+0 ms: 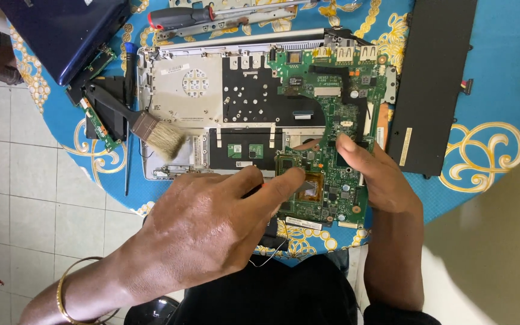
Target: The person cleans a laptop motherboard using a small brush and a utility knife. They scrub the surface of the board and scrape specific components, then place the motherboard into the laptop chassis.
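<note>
A green circuit board (338, 120) lies right of centre in the frame, atop an opened laptop chassis (194, 90). The left hand (212, 229) reaches in from the lower left, fingers loosely extended, fingertip on the board's copper-framed chip (311, 189). The right hand (374, 177) pinches the board's right edge. A paintbrush (145, 126) rests at left on the blue patterned tabletop (501, 90).
</note>
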